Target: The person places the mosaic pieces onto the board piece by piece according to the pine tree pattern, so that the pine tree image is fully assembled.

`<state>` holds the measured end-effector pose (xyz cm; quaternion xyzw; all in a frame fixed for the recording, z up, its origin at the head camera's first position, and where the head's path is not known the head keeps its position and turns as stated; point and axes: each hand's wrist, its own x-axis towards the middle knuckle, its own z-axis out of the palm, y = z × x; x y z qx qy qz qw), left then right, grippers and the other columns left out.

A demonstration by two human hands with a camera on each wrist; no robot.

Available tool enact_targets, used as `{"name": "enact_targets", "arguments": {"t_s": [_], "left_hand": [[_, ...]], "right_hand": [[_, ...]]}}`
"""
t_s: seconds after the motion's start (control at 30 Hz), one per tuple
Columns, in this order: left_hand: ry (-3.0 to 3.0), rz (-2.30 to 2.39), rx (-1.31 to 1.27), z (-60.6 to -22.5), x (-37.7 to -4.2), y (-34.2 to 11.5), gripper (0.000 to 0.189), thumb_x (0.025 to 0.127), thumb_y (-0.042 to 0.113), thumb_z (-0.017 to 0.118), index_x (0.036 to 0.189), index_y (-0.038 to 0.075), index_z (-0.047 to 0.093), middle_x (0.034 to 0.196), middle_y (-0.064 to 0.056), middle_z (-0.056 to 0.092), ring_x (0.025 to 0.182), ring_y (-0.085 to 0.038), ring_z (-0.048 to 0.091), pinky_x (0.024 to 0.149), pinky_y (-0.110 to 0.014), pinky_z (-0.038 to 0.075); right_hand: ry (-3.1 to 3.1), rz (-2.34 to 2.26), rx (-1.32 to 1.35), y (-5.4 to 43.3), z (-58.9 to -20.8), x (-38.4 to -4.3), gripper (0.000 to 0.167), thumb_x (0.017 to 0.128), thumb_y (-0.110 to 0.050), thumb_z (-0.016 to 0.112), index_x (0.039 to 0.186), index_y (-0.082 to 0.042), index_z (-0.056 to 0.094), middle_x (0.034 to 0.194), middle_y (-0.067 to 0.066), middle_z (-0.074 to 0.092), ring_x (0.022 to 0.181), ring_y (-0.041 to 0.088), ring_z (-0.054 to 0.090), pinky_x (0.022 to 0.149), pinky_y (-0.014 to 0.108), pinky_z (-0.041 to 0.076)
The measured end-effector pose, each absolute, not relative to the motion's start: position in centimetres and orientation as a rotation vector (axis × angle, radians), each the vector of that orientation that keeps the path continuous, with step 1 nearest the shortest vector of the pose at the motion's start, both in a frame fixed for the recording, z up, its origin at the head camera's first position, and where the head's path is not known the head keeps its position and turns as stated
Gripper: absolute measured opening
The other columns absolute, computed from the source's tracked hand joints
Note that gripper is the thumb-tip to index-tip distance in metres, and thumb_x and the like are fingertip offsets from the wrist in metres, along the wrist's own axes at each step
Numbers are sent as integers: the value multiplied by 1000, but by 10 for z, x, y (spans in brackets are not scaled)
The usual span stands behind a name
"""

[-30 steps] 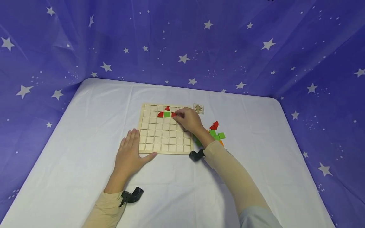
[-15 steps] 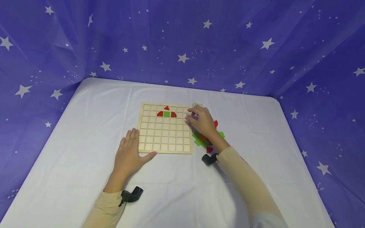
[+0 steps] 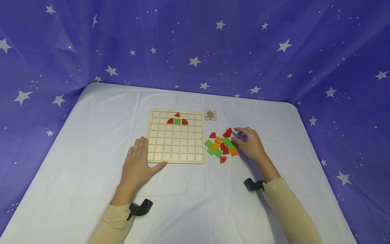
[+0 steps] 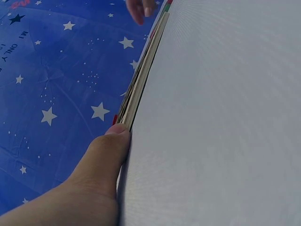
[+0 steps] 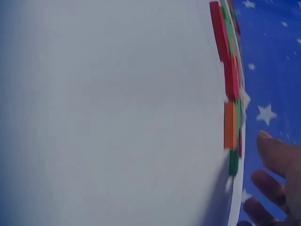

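Note:
A square wooden grid board [image 3: 176, 162] lies on the white table. In its upper rows sit a red triangle [image 3: 177, 115], a green square [image 3: 177, 121] and two red quarter-circle pieces, one on each side of the square. My left hand [image 3: 136, 166] lies flat against the board's lower left corner, fingers along the left side and thumb [image 4: 106, 150] at the front edge. To the right, my right hand [image 3: 250, 144] hovers at the right side of a pile of loose pieces, thumb and fingers apart with nothing between them. Near its thumb lies a green piece [image 3: 235, 144], partly covered.
Loose green squares [image 3: 209, 143], orange squares [image 3: 233, 151] and red quarter circles [image 3: 223, 159] lie right of the board. A small card with a tree pattern [image 3: 210, 115] sits beyond them. A purple starry cloth [image 3: 195, 40] stands behind the white table [image 3: 182, 203].
My right hand has left the red quarter circle on the board and moved right to the loose pieces, uncovering the pattern card. My left hand has stayed in place.

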<state>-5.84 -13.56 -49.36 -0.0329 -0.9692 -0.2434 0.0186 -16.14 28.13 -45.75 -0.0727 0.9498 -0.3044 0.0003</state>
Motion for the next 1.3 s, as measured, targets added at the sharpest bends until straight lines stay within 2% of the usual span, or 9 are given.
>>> {"name": "enact_targets", "arguments": {"t_s": [0.13,0.33,0.57,0.7,0.93,1.13,1.3], "left_hand": [[-3015,-760,-95,-494,-58,-137,121,79,75,63,157,-3,13,165,-23,16,154,-39,13,124,-55,13],[-3019,-760,-101,-496,-59,-138,122,79,77,60,158,-3,11,165,-22,15,154,-38,12,124,-55,13],[-3014,-759,-115,-495,-60,-138,122,79,78,60,157,-3,13,165,-22,16,154,-39,13,124,-55,14],[-3013,-757,-110,-495,-60,-138,122,79,78,60,158,-2,13,165,-21,17,154,-38,14,124,-55,14],[-3011,-764,-107,-495,-60,-139,122,79,79,59,158,-2,13,165,-21,16,154,-38,13,124,-55,14],[-3022,-762,-101,-494,-60,-139,122,79,79,59,158,-2,12,165,-21,15,154,-38,13,124,-55,13],[-3028,-773,-101,-493,-59,-138,122,79,77,61,157,-3,12,165,-22,15,154,-39,12,125,-55,12]], "right_hand": [[2952,-958,-200,296,-463,-153,46,92,-28,72,135,-15,61,116,9,64,107,27,54,97,48,48],[2965,-941,-213,303,-473,-150,45,93,-29,71,134,-14,62,116,9,65,107,26,52,92,42,47],[2983,-965,-215,297,-476,-157,42,95,-31,68,133,-14,63,110,8,64,102,24,50,86,37,43],[2997,-975,-216,284,-471,-164,41,95,-31,68,131,-14,64,114,9,63,103,26,46,82,36,38],[3009,-909,-307,256,-466,-177,43,91,-36,72,129,-17,67,122,9,56,113,30,41,90,45,41],[2970,-821,-417,238,-467,-184,47,90,-41,71,131,-19,65,124,7,59,113,29,41,91,46,39],[2920,-788,-484,232,-467,-188,45,90,-42,72,129,-21,67,122,5,60,114,29,42,97,48,36]]}}
